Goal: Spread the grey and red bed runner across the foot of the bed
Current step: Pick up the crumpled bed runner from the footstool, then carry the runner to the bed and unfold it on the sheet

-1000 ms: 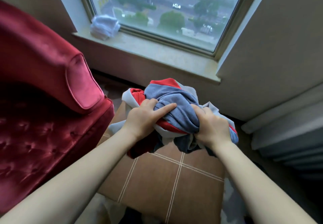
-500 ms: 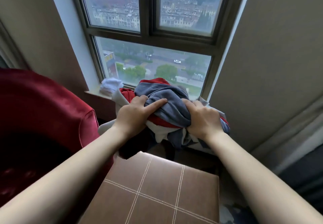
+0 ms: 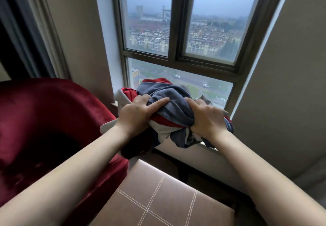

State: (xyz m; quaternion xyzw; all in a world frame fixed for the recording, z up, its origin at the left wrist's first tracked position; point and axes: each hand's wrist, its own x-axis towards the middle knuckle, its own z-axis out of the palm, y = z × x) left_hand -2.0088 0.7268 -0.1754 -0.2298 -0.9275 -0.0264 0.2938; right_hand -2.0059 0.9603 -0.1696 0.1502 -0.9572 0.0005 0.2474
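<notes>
**Two Hands Gripping the Bunched Bed Runner at the Window**

The grey and red bed runner (image 3: 173, 100) is sitting crumpled into a tight bundle. It is being held up in the air in front of the lower pane of the window (image 3: 173, 23). Grey cloth is showing on top. Red bands and white fabric are peeking out at the left edge and underneath, and loose folds are hanging below the hands.

The left hand (image 3: 135, 114) is clutching the bundle's left side. Its fingers are curling into the fabric, and one finger is lying straight across the grey cloth. The right hand (image 3: 207, 119) is gripping the right side, with its fingers digging into the folds. Both bare forearms (image 3: 79, 169) are reaching forward from the bottom corners of the view.

A brown padded stool (image 3: 167, 201) with pale crossed stitching is standing below the bundle, by the bottom edge. A red velvet armchair (image 3: 53, 113) is filling the left side, just beside the stool. A dark curtain (image 3: 23, 37) is hanging at the upper left. Rows of buildings (image 3: 208, 40) are showing through the glass under a hazy sky.
</notes>
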